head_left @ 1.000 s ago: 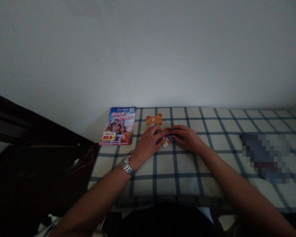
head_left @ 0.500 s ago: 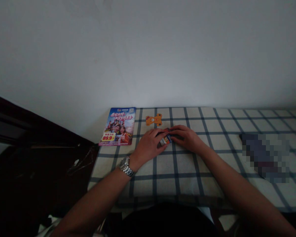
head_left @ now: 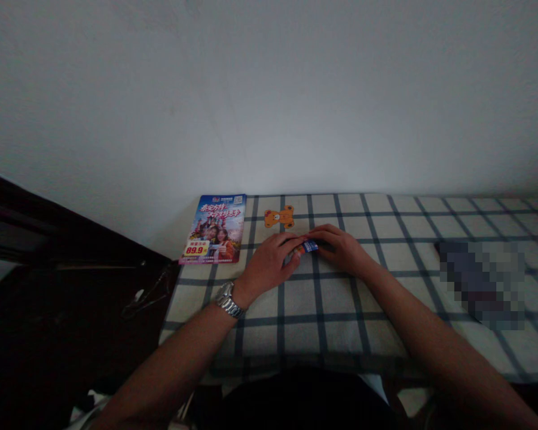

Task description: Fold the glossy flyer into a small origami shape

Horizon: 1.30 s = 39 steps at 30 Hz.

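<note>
**Two hands on a small folded paper at a checked bench**

One person's two bare forearms reach in from the lower edge, which cuts them off above the elbow. The left hand (head_left: pixel 269 263) and the right hand (head_left: pixel 341 248) meet fingertip to fingertip, both grasping one small folded paper (head_left: pixel 305 246). The paper is glossy, printed in blue, red and white, and lies against the bench (head_left: pixel 323 322) between the two hands. Most of it is hidden under the fingers, so its full shape cannot be made out.

A soft cloth, cream with dark blue grid lines, covers the bench. One metal link wristwatch (head_left: pixel 226 300) sits on the left wrist.

Beyond the hands lie one flat orange bear-shaped cutout (head_left: pixel 279 217) and, further left, one glossy rectangular flyer (head_left: pixel 215 229). Its print is too small to read. One pixelated patch (head_left: pixel 482 283) hides something on the right. The light is dim.
</note>
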Available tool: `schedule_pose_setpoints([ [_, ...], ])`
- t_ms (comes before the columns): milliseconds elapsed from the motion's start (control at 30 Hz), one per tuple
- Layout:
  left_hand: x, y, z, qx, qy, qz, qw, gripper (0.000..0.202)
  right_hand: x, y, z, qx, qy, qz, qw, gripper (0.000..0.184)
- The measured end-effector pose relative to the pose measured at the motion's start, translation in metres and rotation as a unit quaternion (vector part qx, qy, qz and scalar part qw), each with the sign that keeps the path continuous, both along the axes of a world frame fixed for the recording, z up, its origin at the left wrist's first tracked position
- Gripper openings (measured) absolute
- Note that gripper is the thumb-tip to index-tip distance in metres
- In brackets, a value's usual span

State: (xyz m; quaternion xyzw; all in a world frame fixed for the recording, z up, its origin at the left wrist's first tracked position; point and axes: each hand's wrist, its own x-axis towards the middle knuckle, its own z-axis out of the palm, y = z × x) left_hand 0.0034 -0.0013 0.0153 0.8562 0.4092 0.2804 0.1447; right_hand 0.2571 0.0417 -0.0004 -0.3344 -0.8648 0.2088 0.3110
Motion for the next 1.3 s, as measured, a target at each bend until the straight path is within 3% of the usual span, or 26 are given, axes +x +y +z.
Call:
schedule_pose_setpoints([
  [467,0.003,-0.002,0.001,0.018,-0.005,-0.001,1.0,0.036,0.0,0.0,0.002,-0.02,0.001,-0.017,1.0,0.025],
  [833,0.002,-0.001,0.002,0.023,-0.072,0.02,0.997,0.03,-0.003,-0.004,0.009,-0.009,-0.01,-0.052,0.999,0.012],
  [1300,0.0,0.004,-0.002,0.003,-0.084,0.072,0.994,0.027,-0.004,-0.006,0.006,-0.121,0.069,-0.077,0.987,0.027],
])
